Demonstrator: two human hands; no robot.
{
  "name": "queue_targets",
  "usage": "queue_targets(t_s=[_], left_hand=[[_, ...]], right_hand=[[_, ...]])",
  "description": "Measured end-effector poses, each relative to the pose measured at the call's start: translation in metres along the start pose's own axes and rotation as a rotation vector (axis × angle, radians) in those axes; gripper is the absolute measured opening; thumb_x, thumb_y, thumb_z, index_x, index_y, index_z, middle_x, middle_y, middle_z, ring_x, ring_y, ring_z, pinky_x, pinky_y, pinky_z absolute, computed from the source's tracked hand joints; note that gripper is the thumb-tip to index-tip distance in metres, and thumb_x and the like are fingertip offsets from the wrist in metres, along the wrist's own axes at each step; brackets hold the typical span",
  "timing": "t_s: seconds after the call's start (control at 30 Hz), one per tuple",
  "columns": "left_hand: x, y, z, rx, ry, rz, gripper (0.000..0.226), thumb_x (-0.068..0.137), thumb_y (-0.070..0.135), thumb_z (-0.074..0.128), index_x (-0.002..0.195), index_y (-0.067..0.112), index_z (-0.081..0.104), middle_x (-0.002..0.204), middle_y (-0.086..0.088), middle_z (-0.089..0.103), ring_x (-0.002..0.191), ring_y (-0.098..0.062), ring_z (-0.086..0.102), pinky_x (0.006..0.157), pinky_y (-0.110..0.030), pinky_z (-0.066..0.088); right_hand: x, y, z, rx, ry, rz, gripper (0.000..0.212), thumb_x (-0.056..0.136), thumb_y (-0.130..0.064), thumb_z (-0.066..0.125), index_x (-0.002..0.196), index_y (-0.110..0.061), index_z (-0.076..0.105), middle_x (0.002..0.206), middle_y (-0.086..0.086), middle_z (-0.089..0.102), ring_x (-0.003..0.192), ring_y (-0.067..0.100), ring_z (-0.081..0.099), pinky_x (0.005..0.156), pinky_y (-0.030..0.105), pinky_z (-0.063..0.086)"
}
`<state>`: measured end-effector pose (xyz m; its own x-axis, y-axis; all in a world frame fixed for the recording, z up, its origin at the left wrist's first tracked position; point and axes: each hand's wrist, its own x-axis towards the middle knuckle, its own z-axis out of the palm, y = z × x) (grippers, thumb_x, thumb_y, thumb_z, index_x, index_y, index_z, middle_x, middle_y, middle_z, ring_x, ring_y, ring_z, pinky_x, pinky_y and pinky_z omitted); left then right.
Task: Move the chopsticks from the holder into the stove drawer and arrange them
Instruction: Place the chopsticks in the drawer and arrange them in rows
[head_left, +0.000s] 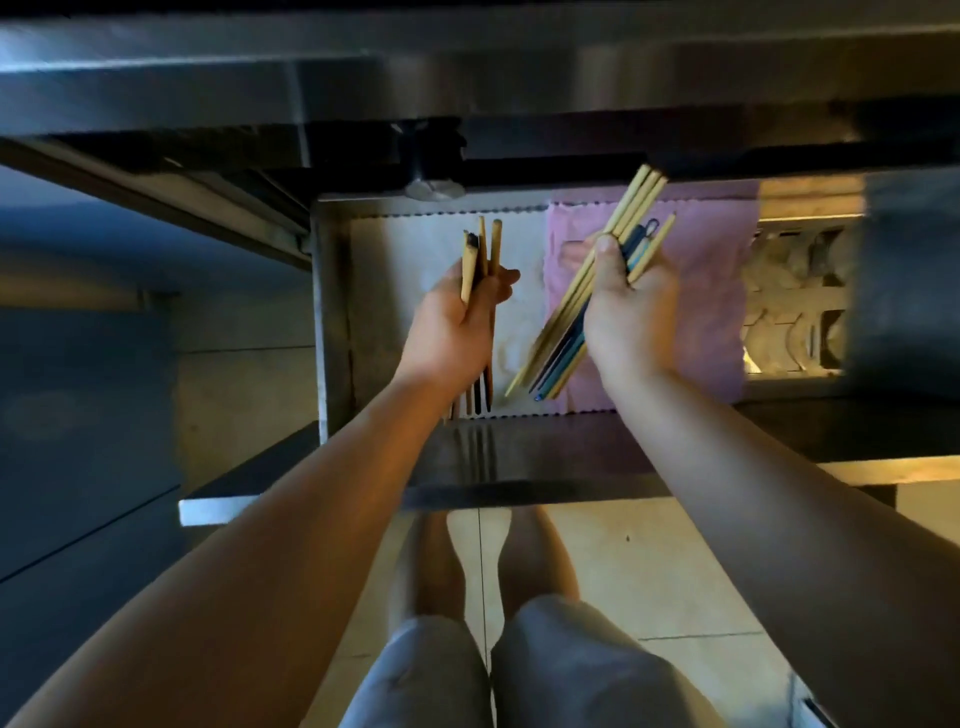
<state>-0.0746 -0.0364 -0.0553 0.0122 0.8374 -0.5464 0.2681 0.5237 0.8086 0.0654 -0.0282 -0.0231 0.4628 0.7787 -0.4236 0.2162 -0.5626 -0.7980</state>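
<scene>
The stove drawer (332, 312) stands pulled out below the steel counter, lined with white paper on the left and a pink cloth (711, 270) on the right. My left hand (452, 322) grips a small bundle of brown wooden chopsticks (485, 249), held upright over the white liner. My right hand (628, 312) grips a larger bundle of pale bamboo chopsticks (636, 202) mixed with dark blue sticks, slanted over the edge of the pink cloth. The holder is not in view.
The drawer's dark front panel (519, 467) juts toward my legs. A steel counter edge (467, 93) overhangs the drawer's back. A compartment with metal parts (795, 301) lies right of the cloth. Blue cabinet fronts (78, 389) stand at left, tiled floor below.
</scene>
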Motion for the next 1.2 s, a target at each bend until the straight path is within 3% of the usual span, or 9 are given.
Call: queue_targets(t_s=[0.2, 0.4, 0.47, 0.63, 0.83, 0.93, 1.0, 1.1, 1.2], left_hand=[[0.047, -0.027, 0.009, -0.069, -0.003, -0.127, 0.024, 0.105, 0.018, 0.042, 0.115, 0.006, 0.06, 0.104, 0.006, 0.071, 0.093, -0.006, 0.071, 0.089, -0.027, 0.055], [0.078, -0.043, 0.01, -0.084, 0.014, -0.262, 0.025, 0.103, 0.023, 0.048, 0.121, 0.009, 0.059, 0.109, 0.0, 0.072, 0.089, -0.008, 0.071, 0.081, -0.026, 0.057], [0.082, -0.05, 0.011, -0.052, 0.026, -0.317, 0.021, 0.103, 0.023, 0.05, 0.118, 0.012, 0.059, 0.107, 0.0, 0.072, 0.088, -0.011, 0.071, 0.08, -0.031, 0.058], [0.081, -0.07, 0.009, 0.142, 0.072, -0.356, 0.011, 0.097, 0.015, 0.054, 0.098, 0.014, 0.065, 0.08, -0.003, 0.067, 0.073, -0.02, 0.062, 0.066, -0.032, 0.053], [0.06, -0.072, 0.004, 0.188, 0.157, -0.42, 0.053, 0.098, 0.026, 0.053, 0.149, 0.02, 0.038, 0.138, 0.001, 0.057, 0.094, -0.015, 0.065, 0.066, -0.023, 0.051], [0.039, -0.064, 0.001, 0.297, 0.115, -0.48, 0.057, 0.096, 0.03, 0.054, 0.149, 0.024, 0.035, 0.133, -0.005, 0.06, 0.095, -0.023, 0.067, 0.068, -0.031, 0.056], [0.022, -0.055, -0.001, 0.345, 0.075, -0.512, 0.058, 0.095, 0.033, 0.054, 0.149, 0.026, 0.034, 0.129, -0.008, 0.062, 0.1, -0.028, 0.067, 0.068, -0.031, 0.054], [-0.011, -0.036, -0.004, 0.434, 0.027, -0.531, 0.066, 0.093, 0.045, 0.054, 0.152, 0.032, 0.027, 0.146, -0.005, 0.048, 0.118, -0.031, 0.058, 0.086, -0.043, 0.055], [-0.043, -0.007, -0.009, 0.593, -0.01, -0.508, 0.07, 0.092, 0.057, 0.049, 0.153, 0.035, 0.022, 0.157, -0.002, 0.033, 0.138, -0.033, 0.038, 0.107, -0.054, 0.038]], right_hand=[[0.041, 0.04, 0.037, -0.051, -0.143, 0.092, 0.02, 0.101, -0.025, 0.046, 0.095, -0.013, 0.061, 0.073, -0.012, 0.067, 0.064, -0.006, 0.067, 0.066, 0.011, 0.054], [0.06, 0.075, 0.067, -0.221, -0.296, 0.229, 0.025, 0.097, -0.036, 0.05, 0.102, -0.015, 0.062, 0.09, -0.001, 0.067, 0.08, 0.016, 0.067, 0.066, 0.03, 0.056], [0.066, 0.078, 0.075, -0.274, -0.342, 0.245, 0.021, 0.098, -0.034, 0.049, 0.106, -0.017, 0.056, 0.09, -0.003, 0.06, 0.08, 0.014, 0.061, 0.063, 0.026, 0.048], [0.073, 0.086, 0.089, -0.348, -0.37, 0.296, 0.026, 0.094, -0.028, 0.055, 0.108, -0.008, 0.062, 0.099, 0.012, 0.062, 0.103, 0.033, 0.062, 0.085, 0.036, 0.049], [0.063, 0.078, 0.072, -0.231, -0.372, 0.391, 0.037, 0.097, -0.021, 0.052, 0.132, -0.009, 0.05, 0.117, 0.005, 0.055, 0.097, 0.018, 0.056, 0.072, 0.023, 0.043], [0.049, 0.069, 0.053, -0.296, -0.4, 0.348, 0.047, 0.097, -0.027, 0.053, 0.14, -0.014, 0.044, 0.142, 0.004, 0.049, 0.127, 0.022, 0.049, 0.093, 0.025, 0.036], [0.038, 0.054, 0.039, -0.35, -0.444, 0.324, 0.049, 0.098, -0.027, 0.05, 0.144, -0.014, 0.039, 0.148, 0.004, 0.044, 0.131, 0.023, 0.045, 0.092, 0.023, 0.032], [0.014, 0.028, 0.015, -0.455, -0.509, 0.241, 0.05, 0.101, -0.028, 0.044, 0.148, -0.018, 0.032, 0.151, 0.003, 0.04, 0.126, 0.026, 0.052, 0.087, 0.025, 0.042], [-0.012, 0.0, -0.008, -0.555, -0.544, 0.135, 0.049, 0.101, -0.028, 0.044, 0.148, -0.022, 0.031, 0.148, 0.006, 0.043, 0.114, 0.028, 0.06, 0.082, 0.029, 0.052]])
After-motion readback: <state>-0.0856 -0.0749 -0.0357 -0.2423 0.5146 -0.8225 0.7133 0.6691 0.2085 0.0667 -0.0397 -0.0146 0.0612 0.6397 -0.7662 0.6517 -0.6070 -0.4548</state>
